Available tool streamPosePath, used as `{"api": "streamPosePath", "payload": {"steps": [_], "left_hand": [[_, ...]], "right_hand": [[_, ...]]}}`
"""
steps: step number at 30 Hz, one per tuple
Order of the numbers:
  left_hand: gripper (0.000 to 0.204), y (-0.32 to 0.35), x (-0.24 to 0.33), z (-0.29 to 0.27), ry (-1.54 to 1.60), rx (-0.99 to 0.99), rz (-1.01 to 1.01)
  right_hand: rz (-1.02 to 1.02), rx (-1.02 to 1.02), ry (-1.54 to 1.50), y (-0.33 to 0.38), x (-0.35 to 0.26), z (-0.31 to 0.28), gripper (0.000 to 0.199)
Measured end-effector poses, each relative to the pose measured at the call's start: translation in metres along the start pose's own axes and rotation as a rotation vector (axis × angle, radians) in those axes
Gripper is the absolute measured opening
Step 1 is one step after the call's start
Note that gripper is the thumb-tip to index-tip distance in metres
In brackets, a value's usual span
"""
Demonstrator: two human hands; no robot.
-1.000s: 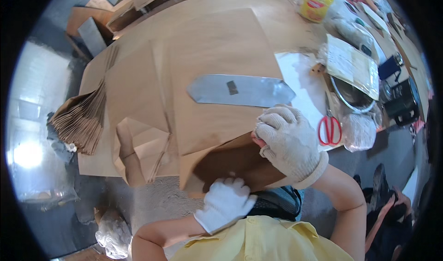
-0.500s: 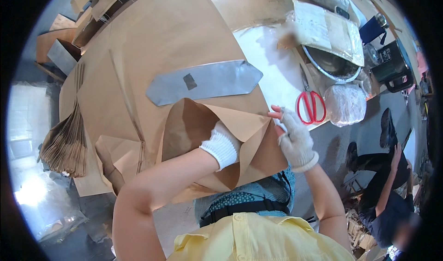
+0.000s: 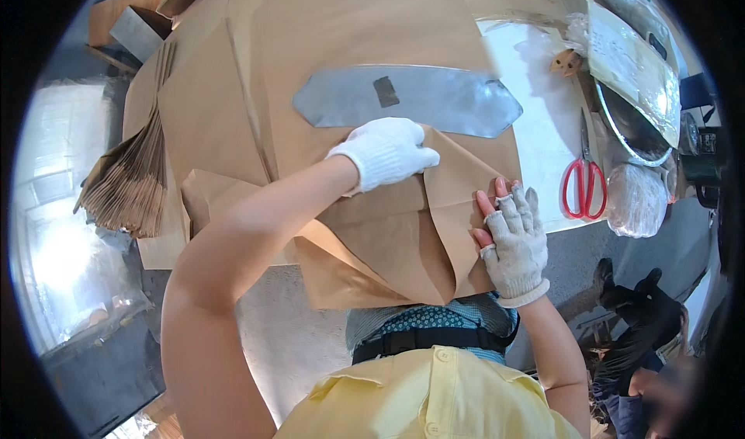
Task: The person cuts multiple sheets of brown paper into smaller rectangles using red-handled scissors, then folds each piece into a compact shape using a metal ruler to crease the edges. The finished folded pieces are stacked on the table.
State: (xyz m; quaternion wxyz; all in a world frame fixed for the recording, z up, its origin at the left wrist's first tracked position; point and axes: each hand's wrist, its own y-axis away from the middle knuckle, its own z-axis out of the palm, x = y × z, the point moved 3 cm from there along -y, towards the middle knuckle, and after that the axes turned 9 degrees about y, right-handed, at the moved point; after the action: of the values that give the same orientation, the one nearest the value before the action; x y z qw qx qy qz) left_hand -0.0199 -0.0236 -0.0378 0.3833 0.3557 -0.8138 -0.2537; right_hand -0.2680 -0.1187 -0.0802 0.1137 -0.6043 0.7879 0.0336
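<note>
A brown kraft paper bag [image 3: 372,245] lies at the table's near edge, its end part-folded, with loose flaps hanging toward me. My left hand [image 3: 386,153], in a white knit glove, is on the bag's upper fold with its fingers curled in on the paper; the fingertips are hidden. To the right, my right hand [image 3: 514,241] rests on the bag's right flap, fingers stretched out and spread. Its worn, greyish glove leaves some fingertips bare. Just beyond both hands lies a flat grey metal plate [image 3: 450,101] with pointed ends and a dark patch.
Red-handled scissors [image 3: 583,187] lie at the right beside a plastic-wrapped bundle [image 3: 636,200] and a metal bowl [image 3: 632,128] under a clear-wrapped packet [image 3: 632,70]. A fanned stack of folded brown paper [image 3: 132,183] is at the left. Another person [image 3: 640,330] sits at the lower right.
My left hand has come out of the bag's opening and is now on top of its fold. The opening has flattened. My right hand has moved from the corner onto the flap.
</note>
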Motion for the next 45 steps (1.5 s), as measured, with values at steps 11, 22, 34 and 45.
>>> {"api": "streamPosePath", "payload": {"steps": [11,22,34,45], "left_hand": [[0.040,0.005,-0.004,0.020,-0.177,0.181,0.100],[0.073,0.146,-0.114,0.050,0.528,0.765,0.339],[0.070,0.116,-0.145,0.081,0.377,0.829,0.395],[0.076,0.105,-0.133,0.094,0.122,0.837,0.194]], "right_hand": [[-0.325,-0.207,-0.054,-0.019,-0.027,-0.002,0.062],[-0.331,-0.094,0.074,-0.085,-0.026,0.006,0.085],[-0.917,-0.188,-0.376,-0.052,-0.083,0.013,0.043],[-1.066,-0.410,-0.484,-0.029,-0.083,0.007,0.041]]}}
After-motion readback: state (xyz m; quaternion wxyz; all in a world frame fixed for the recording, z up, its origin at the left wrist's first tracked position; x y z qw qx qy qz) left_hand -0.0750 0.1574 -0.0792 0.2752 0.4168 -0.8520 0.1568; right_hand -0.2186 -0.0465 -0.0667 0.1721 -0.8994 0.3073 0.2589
